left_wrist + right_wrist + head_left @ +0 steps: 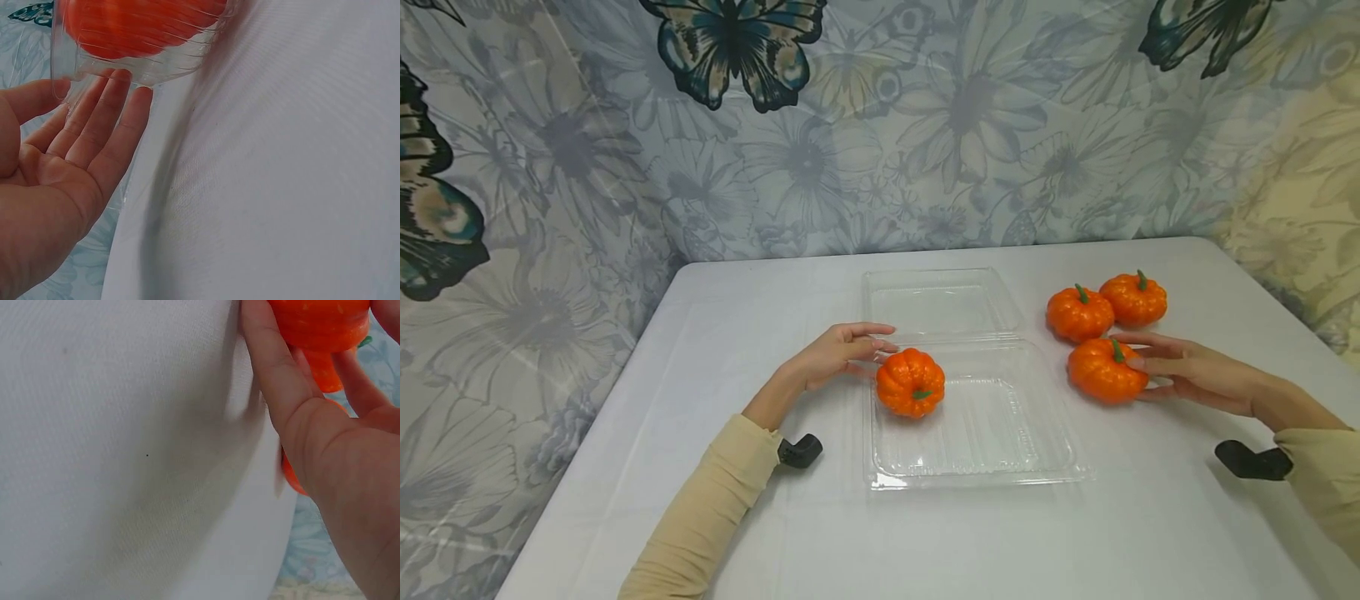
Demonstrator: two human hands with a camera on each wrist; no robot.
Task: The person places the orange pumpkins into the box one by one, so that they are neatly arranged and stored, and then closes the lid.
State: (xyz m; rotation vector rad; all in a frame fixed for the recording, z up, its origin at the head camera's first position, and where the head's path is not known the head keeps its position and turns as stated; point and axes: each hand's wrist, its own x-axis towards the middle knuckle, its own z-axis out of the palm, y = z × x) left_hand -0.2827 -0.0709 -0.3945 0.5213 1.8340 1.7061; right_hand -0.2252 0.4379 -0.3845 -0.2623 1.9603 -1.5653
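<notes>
A clear plastic clamshell container (pixel 977 462) lies unfolded on the table, its lid (pixel 936 300) toward the back. Inside the base, at its left side, sits a small orange pumpkin (pixel 904 379) with a green stem. My left hand (pixel 838 354) is at the container's left edge; in the left wrist view its nearly straight fingers (pixel 100 134) reach the clear wall, thumb at the corner. On the right, my right hand (pixel 1198 372) grips a second pumpkin (pixel 1097 375) from its right side, thumb and fingers around it. The right wrist view shows this pumpkin (pixel 319 325) between the fingers.
Two more orange pumpkins, one (pixel 1078 317) nearer and one (pixel 1133 302) farther right, stand side by side behind the gripped one. A white cloth covers the table (pixel 760 533). Butterfly-and-flower fabric (pixel 925 167) hangs behind. Black wrist mounts (pixel 801 451) stick out from both sleeves.
</notes>
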